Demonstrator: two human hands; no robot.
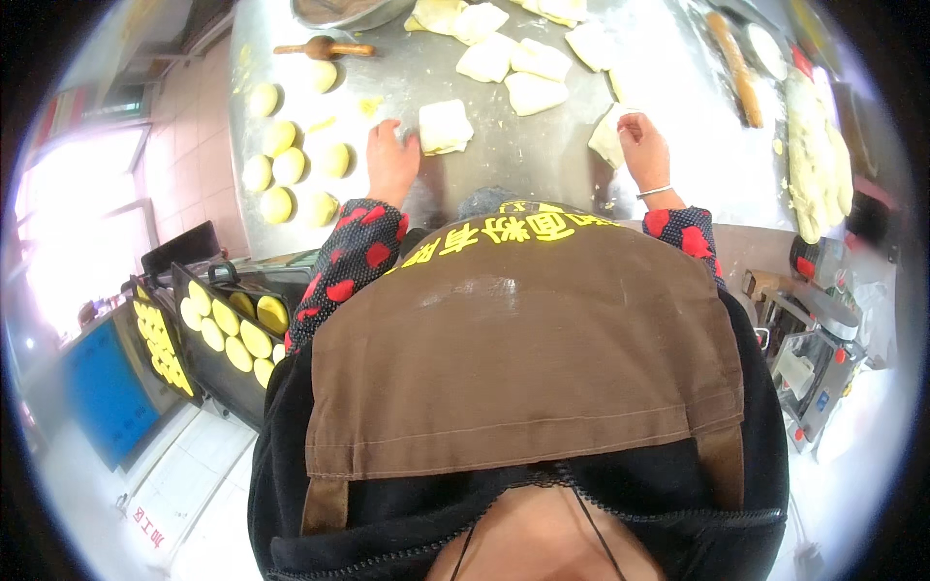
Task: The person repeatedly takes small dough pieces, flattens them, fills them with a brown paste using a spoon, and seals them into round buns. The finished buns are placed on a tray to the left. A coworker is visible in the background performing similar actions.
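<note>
My left hand [392,161] rests over the steel tabletop, thumb and fingers apart, with nothing in it. Just right of its thumb lies a folded square of pale dough [445,126]. On the other side, my right hand [645,154] has its fingers curled at the right edge of another flat dough piece [604,138]. Whether the fingertips pinch that dough cannot be told. Several more folded dough pieces [536,93] lie farther back, some overlapping. Round yellowish dough balls [289,165] stand in a loose group left of my left hand.
A short rolling pin with thin handles [323,49] and a metal bowl [349,16] are at the back left. At right are a long wooden rolling pin [735,69] and a long dough mass [817,156]. Black trays [218,348] of dough rounds stand lower left.
</note>
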